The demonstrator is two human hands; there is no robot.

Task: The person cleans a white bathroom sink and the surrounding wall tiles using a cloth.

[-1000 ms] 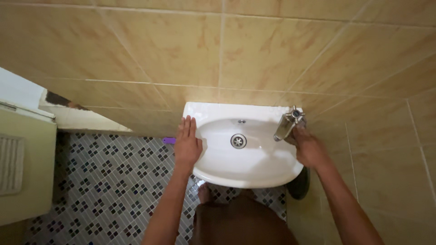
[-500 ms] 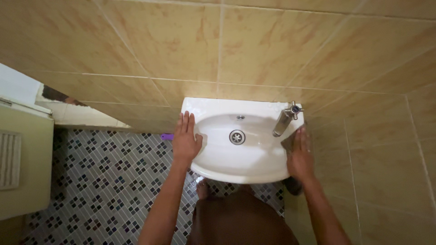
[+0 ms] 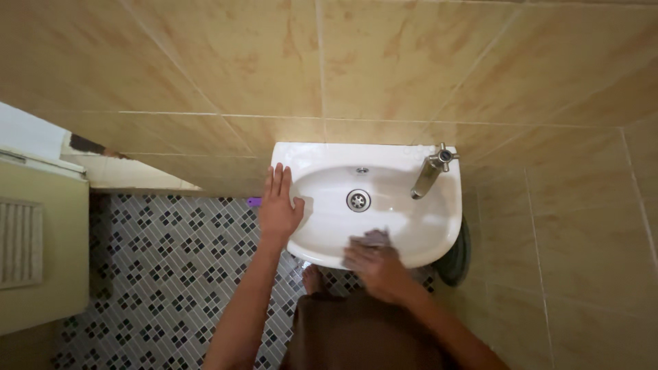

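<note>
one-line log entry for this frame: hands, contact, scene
left hand: flat on sink left rim | right hand: pressing grey cloth on front rim | tap: no water visible

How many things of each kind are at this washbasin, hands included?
Bare hands: 2 (left hand, right hand)
White ceramic basin: 1
Metal tap: 1
Round metal drain: 1
Grey cloth: 1
Total: 6

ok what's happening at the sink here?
A person stands over a small white wall-mounted sink. The left hand lies flat on the sink's left rim. The right hand presses a greyish cloth against the inside of the basin at its front edge. The metal tap at the back right shows no running water. The drain is uncovered.
</note>
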